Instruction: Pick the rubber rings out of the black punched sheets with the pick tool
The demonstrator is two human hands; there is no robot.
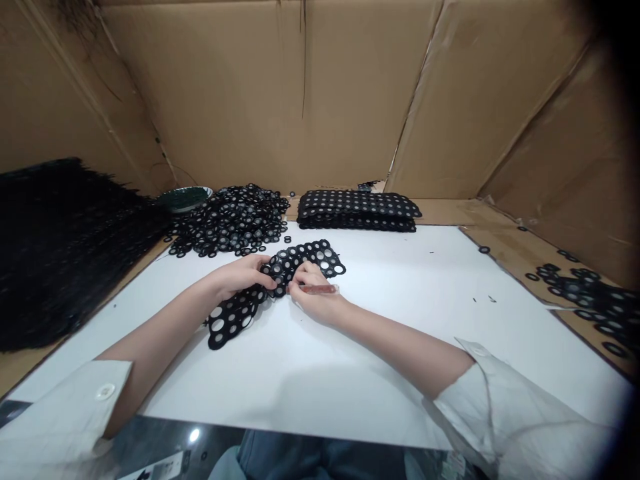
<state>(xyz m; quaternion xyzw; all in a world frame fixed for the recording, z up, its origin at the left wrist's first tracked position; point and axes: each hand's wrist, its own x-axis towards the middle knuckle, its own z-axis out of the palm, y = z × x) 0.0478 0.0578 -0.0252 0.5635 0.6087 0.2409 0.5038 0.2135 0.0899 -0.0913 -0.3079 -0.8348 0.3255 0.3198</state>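
Observation:
A strip of joined black rings [233, 319] lies slantwise on the white board, with white showing through its holes. My left hand [245, 275] is closed on the middle of this strip, thumb on top and fingers along its far side. Against the strip's near edge, my right hand [316, 293] pinches a slim tool with a clear, reddish-brown handle [320, 289]. Its handle points right, and its tip is hidden at the rings, so I cannot tell its exact kind.
Loose black rings [235, 217] are heaped behind my left hand, beside a dish of dark green bits [185, 198]. Stacked ring panels [357, 210] stand at the back. A black fibrous pile [65, 253] is on the left, scattered rings [590, 293] on the right. Cardboard walls [260, 100] enclose the white board [390, 373].

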